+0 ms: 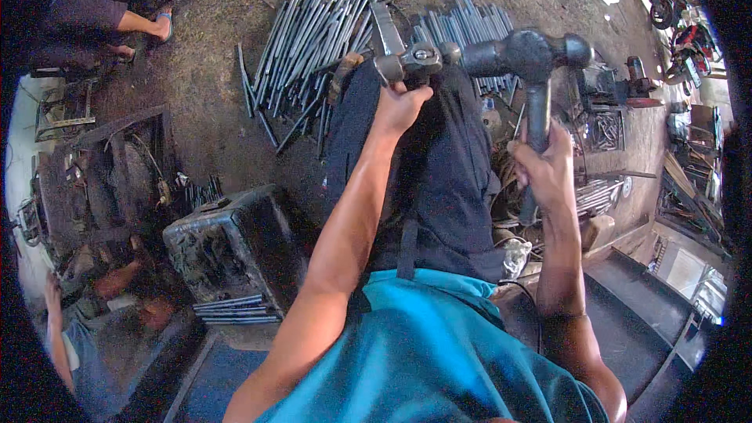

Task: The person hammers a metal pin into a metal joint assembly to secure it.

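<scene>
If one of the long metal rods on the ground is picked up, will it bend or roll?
The metal rods look like straight steel, so probably stiff and rather heavy. They seem round, so a loose one may roll, though the pile likely hinders that.

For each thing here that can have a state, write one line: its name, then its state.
Left hand: closed on the metal part.
Right hand: gripping the hammer by its handle, head raised.
Metal part: held up beside the hammer head.
Steel rods: lying loose on the dirt floor.

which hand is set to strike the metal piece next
Right. The right hand grips the hammer by its handle, head raised beside the metal piece, which the left hand holds steady.
</scene>
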`<state>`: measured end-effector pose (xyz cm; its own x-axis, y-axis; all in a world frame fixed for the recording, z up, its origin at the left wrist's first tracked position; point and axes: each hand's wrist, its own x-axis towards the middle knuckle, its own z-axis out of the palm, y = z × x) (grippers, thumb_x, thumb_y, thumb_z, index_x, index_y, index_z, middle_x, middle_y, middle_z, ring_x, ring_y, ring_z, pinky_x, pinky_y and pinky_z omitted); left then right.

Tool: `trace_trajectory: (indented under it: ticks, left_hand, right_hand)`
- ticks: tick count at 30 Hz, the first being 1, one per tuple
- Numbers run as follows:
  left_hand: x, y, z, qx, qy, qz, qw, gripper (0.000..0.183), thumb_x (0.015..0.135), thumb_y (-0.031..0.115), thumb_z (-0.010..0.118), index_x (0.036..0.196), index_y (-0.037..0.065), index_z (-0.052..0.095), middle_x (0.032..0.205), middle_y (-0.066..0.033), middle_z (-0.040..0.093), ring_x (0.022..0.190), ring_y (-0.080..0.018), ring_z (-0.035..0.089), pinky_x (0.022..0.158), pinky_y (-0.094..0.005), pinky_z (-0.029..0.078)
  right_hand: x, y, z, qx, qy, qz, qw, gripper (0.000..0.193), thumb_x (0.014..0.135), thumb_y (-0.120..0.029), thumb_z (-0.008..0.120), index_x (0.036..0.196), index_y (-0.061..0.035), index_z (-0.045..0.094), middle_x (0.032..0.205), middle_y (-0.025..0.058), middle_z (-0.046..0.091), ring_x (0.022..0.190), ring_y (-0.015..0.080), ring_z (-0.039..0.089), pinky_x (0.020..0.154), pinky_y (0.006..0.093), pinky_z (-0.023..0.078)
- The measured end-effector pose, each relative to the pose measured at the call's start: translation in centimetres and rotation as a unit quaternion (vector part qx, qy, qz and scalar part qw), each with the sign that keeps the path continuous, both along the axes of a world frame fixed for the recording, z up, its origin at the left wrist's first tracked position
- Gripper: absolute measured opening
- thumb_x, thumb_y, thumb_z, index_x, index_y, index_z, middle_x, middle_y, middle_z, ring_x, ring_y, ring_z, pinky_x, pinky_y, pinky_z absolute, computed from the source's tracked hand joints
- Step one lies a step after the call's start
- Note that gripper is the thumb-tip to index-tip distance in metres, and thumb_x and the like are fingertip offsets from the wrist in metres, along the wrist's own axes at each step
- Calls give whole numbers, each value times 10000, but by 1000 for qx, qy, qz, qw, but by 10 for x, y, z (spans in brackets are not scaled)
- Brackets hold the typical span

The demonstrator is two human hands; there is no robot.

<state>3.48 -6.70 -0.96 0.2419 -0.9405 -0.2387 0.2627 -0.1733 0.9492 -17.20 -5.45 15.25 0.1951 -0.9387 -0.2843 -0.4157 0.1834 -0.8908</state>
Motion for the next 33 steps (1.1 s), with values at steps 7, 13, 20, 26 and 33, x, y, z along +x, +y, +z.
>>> trace_trajectory:
  ticks: [7, 13, 20, 26, 33]
  left_hand:
    - [17, 10, 19, -205, 373, 7, 905, 743, 543, 59, 523, 1277, -14, 434, 1269, -165, 515, 1257, -291, 436, 1074, -388, 311]
    - [39, 14, 53, -119, 289, 101, 945, 377, 791, 199, 486, 1100, -10, 543, 1082, -148, 584, 1048, -319, 570, 927, -517, 425]
    - [19, -16, 66, 1, -392, 158, 906, 381, 956, 289, 398, 845, -52, 528, 749, -308, 562, 753, -499, 537, 671, -513, 415]
    - [4, 0, 67, -63, -330, 200, 920, 472, 959, 316, 303, 712, -39, 491, 638, -242, 533, 606, -434, 535, 583, -493, 387]
    - [-6, 3, 70, -71, -322, 203, 922, 398, 938, 275, 339, 716, -13, 502, 579, -206, 551, 593, -429, 570, 577, -496, 412]
  right_hand:
    - [-8, 5, -12, 23, -21, -54, 998, 159, 767, 4, 615, 904, -9, 535, 606, -11, 494, 427, 63, 433, 389, 231, 335]
    - [-21, 6, -14, 28, -8, -67, 997, 162, 769, 2, 607, 917, 3, 540, 588, -14, 488, 418, 62, 425, 383, 231, 326]
    - [-25, 4, -21, -14, 12, -43, 999, 189, 752, -8, 618, 930, 18, 556, 675, 14, 536, 602, 74, 504, 523, 237, 404]
    - [-3, -16, 31, -43, 25, -22, 998, 261, 775, -82, 657, 998, 13, 560, 711, 37, 575, 512, 69, 493, 449, 229, 390]
    - [3, -46, 57, -270, 86, 2, 959, 214, 793, -71, 650, 965, 17, 560, 748, 46, 600, 573, 99, 535, 505, 253, 438]
